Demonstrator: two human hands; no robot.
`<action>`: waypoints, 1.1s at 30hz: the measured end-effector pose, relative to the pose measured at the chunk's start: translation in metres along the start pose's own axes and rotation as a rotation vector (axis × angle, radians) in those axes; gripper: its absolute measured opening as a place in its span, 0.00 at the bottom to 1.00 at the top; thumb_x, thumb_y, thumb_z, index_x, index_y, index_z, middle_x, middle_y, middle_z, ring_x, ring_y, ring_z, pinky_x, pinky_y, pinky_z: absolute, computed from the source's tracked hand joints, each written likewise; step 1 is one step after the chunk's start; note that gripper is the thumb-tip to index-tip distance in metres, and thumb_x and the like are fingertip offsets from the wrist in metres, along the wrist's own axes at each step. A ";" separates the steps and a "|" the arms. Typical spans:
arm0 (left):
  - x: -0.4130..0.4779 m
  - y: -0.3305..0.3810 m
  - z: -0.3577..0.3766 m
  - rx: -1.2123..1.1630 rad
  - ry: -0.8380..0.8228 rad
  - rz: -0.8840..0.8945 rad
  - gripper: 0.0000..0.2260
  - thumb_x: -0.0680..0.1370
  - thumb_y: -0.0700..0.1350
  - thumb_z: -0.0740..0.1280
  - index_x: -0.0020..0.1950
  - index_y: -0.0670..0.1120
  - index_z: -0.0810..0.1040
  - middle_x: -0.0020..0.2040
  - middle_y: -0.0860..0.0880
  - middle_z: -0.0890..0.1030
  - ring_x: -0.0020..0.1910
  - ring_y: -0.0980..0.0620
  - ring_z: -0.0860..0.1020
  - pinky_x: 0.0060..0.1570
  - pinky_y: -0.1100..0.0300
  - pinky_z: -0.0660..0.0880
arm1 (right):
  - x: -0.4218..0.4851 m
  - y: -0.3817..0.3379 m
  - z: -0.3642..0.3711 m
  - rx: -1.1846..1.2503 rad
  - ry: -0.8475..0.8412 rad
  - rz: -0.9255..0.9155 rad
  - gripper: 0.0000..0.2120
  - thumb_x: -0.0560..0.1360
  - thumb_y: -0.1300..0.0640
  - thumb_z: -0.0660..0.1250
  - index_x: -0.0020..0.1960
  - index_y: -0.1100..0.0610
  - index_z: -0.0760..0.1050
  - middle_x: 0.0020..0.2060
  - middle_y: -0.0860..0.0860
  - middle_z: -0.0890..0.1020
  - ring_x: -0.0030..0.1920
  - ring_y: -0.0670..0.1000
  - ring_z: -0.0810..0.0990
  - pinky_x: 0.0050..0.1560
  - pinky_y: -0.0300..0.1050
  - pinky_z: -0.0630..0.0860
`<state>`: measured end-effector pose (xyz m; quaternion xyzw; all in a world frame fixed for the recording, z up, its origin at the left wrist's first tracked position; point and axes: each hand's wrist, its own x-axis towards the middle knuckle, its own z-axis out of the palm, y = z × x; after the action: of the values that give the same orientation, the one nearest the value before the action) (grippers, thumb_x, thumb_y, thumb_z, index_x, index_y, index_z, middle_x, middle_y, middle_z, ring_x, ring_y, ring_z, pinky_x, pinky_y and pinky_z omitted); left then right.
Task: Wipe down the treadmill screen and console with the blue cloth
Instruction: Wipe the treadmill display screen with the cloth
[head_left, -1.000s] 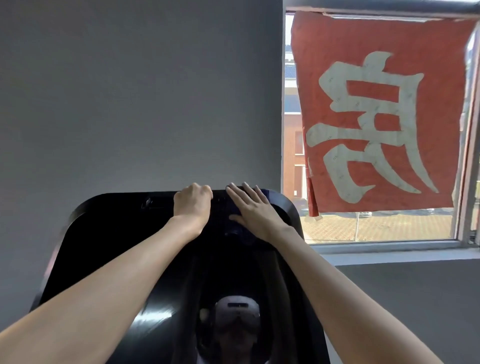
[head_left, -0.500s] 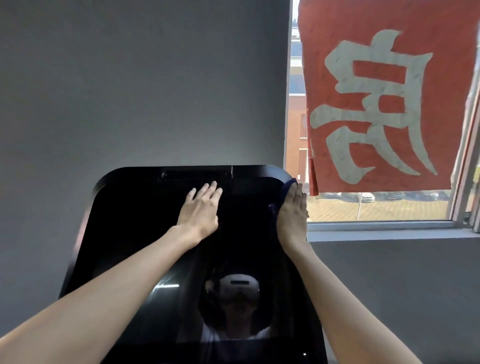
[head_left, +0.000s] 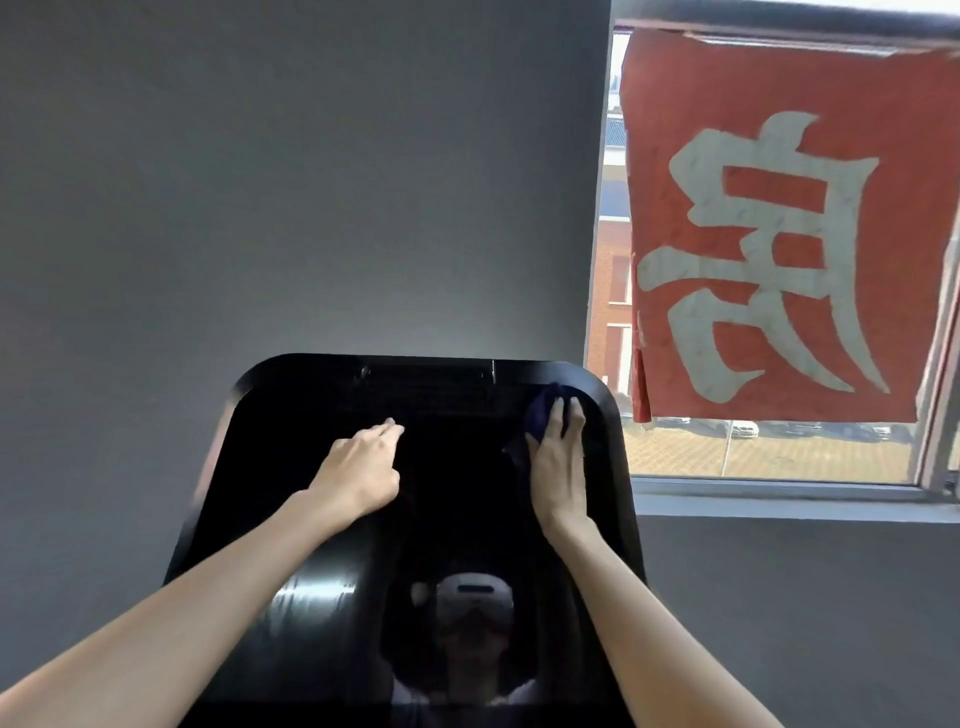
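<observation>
While the fingers (head_left: 560, 418) of the right hand (head_left: 558, 467) lie straight and close together, they're pressing the one blue cloth (head_left: 539, 413) flat onto the top right corner of the treadmill screen (head_left: 311, 493). So the cloth is pinned under the fingertips, not gripped, and a bunched bit pokes out above and to the left of them.

The left hand (head_left: 363, 470) is near the middle of the glass, well apart from the cloth. Its fingers (head_left: 388, 430) are loosely tucked together, pointing at the screen and holding nothing. Can't really tell if the tips actually touch the glass.

So that's two bare hands, two bare forearms, one cloth and one screen. The screen is a big glossy black panel with rounded corners, tilted back. Low down in it there's a reflection of a person wearing a white headset (head_left: 474, 595).

Behind it is a plain grey wall (head_left: 260, 182). Off to the right is one window (head_left: 779, 488) with one red banner (head_left: 779, 223) hanging in it, with a single big white character on it. Through the glass you can see a brick building (head_left: 613, 291) and a few parked cars (head_left: 744, 429).
</observation>
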<state>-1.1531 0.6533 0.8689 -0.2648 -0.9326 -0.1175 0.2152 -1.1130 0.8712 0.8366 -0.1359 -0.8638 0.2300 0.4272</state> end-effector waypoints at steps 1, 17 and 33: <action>-0.003 -0.006 0.001 -0.010 0.008 -0.003 0.29 0.75 0.36 0.59 0.76 0.44 0.58 0.77 0.47 0.57 0.74 0.51 0.61 0.70 0.57 0.61 | -0.007 -0.005 0.012 -0.056 0.012 -0.019 0.28 0.81 0.52 0.54 0.76 0.63 0.51 0.75 0.57 0.51 0.73 0.57 0.60 0.71 0.53 0.61; -0.037 -0.109 -0.012 0.053 0.005 -0.259 0.19 0.76 0.37 0.59 0.67 0.41 0.70 0.75 0.43 0.62 0.67 0.46 0.70 0.64 0.54 0.65 | -0.044 -0.114 0.119 0.077 0.211 -0.093 0.30 0.71 0.73 0.62 0.72 0.60 0.65 0.71 0.55 0.67 0.74 0.56 0.59 0.74 0.51 0.49; -0.064 -0.181 -0.006 -0.051 0.143 -0.238 0.17 0.74 0.35 0.59 0.60 0.45 0.78 0.59 0.50 0.80 0.58 0.50 0.77 0.61 0.58 0.66 | -0.058 -0.214 0.195 -0.005 -0.023 -0.444 0.24 0.75 0.58 0.61 0.71 0.58 0.67 0.72 0.54 0.66 0.74 0.57 0.60 0.73 0.55 0.57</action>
<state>-1.2010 0.4727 0.8253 -0.1486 -0.9365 -0.1843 0.2588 -1.2429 0.6080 0.8044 0.0590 -0.8780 0.1296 0.4570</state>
